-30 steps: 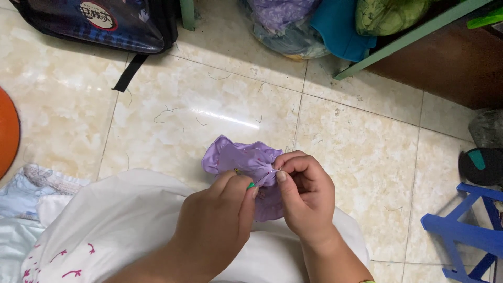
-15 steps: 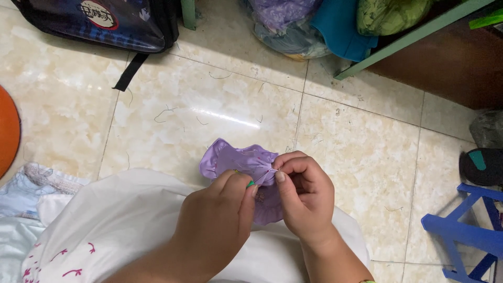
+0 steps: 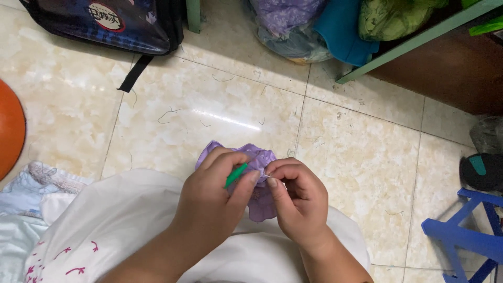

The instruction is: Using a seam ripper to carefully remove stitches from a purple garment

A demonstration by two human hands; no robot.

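Purple cloth (image 3: 260, 205) bunched between both hands' fingers (image 3: 250, 181).

soft, even indoor light falls from above. a bright streak of glare sits on the glossy floor tile (image 3: 225, 119). shadows are faint, deepest under the green shelf (image 3: 419, 36) at upper right. the picture is sharp, without noticeable blur.

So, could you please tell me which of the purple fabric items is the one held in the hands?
The small lilac piece, pinched between both hands over the white cloth; the other purple bundle sits bagged by the shelf.
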